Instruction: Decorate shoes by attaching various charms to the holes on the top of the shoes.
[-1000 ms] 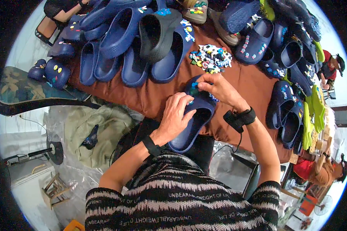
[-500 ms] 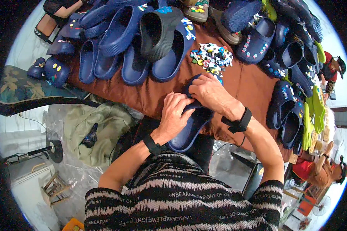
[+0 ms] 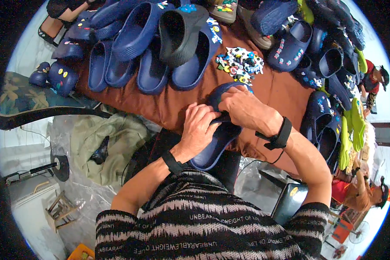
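A navy blue clog lies with its heel toward me at the table's near edge. My left hand grips its upper by the foot opening, fingers curled over the rim. My right hand is closed, its fingertips bunched against the top of the same clog; whatever they pinch is hidden beneath them. Small coloured charms show on the clog's toe, just past my right fingers. Beyond the toe is a heap of white, black and multicoloured shoe charms.
Several blue clogs and a black clog line the far left of the brown-covered table. More decorated clogs pile up at right, beside lime green ones. Other people are at the far right. A padded chair stands left.
My right hand has shifted slightly right and nearer to me, uncovering more of the clog's toe. The left hand keeps its hold in nearly the same place.
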Available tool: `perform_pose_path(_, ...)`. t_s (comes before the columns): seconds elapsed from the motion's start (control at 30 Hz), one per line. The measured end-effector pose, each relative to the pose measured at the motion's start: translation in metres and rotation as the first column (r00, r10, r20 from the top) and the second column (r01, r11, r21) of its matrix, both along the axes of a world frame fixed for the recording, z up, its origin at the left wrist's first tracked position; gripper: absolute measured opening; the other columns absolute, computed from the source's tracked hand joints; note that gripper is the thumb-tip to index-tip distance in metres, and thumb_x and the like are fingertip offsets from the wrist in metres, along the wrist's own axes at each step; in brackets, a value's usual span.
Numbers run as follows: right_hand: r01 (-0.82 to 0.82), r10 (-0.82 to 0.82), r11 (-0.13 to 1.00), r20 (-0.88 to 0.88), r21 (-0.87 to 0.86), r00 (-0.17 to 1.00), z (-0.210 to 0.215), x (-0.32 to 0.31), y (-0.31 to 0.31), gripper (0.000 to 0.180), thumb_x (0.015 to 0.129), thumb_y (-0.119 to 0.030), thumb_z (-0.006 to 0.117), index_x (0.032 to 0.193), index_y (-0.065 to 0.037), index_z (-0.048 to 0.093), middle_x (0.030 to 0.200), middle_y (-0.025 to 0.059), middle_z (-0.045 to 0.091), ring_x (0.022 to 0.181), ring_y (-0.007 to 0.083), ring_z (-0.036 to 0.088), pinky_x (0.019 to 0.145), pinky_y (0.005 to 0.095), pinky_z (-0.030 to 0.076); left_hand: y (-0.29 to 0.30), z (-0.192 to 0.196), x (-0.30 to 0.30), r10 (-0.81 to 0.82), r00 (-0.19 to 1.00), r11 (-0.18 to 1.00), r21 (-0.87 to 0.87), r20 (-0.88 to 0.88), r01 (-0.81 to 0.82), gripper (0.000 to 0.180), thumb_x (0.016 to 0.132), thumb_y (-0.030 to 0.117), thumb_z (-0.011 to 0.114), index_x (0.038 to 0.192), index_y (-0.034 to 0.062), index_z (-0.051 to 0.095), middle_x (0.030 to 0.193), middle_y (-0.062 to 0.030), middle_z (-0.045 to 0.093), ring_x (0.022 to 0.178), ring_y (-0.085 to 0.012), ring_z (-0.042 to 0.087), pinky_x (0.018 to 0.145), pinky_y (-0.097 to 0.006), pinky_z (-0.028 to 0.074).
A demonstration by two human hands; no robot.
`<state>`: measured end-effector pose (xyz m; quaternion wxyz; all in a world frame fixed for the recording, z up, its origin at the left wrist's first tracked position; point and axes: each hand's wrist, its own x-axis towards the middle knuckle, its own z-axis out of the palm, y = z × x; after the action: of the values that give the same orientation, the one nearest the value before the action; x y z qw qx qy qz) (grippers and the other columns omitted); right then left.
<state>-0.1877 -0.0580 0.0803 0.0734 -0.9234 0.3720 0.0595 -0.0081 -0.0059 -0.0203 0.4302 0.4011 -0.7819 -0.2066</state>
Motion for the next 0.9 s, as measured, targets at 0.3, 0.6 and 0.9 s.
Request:
perform_pose_path(0.3, -0.019, 0.023, 0.999, -0.089, 0.039, 0.996, -0.012, 0.001, -0.003, 0.016, 0.079, -0.013, 0.07, 0.094, -0.011, 0.075, 0.102, 0.0094, 0.07, 0.107, 0.0307, 0.063, 0.093, 0.0488, 0.047, -0.001, 0.0, 0.0, 0.004, 0.999, 1.0, -0.029, 0.051, -0.002, 0.027, 0.077, 0.009, 0.076, 0.1, 0.0053, 0.065, 0.104, -0.0118, 0.062, 0.106, -0.0337, 0.057, 0.106, -0.053, 0.039)
perform_pose_path(0.6, 0.093, -0.197, 0.969, 0.497, 0.227, 0.845, -0.02, -0.026, -0.005, 0.018, 0.084, -0.016, 0.068, 0.099, -0.007, 0.073, 0.1, 0.0141, 0.069, 0.103, 0.0353, 0.062, 0.093, 0.0453, 0.049, 0.001, 0.004, 0.003, -0.009, 0.997, 1.0, 0.028, -0.073, 0.011, 0.036, 0.074, 0.01, 0.081, 0.104, 0.0057, 0.062, 0.106, -0.0117, 0.061, 0.107, -0.0336, 0.058, 0.105, -0.051, 0.039)
perform_pose_path(0.9, 0.167, -0.189, 0.982, 0.459, 0.089, 0.868, -0.026, -0.018, -0.006, 0.017, 0.086, -0.018, 0.069, 0.098, -0.006, 0.071, 0.096, 0.0153, 0.07, 0.096, 0.0369, 0.064, 0.086, 0.0454, 0.052, 0.002, 0.015, 0.002, -0.02, 0.999, 0.999, 0.03, 0.026, 0.019, 0.044, 0.077, 0.016, 0.08, 0.116, 0.0059, 0.062, 0.112, -0.0144, 0.058, 0.111, -0.0359, 0.053, 0.102, -0.049, 0.04)
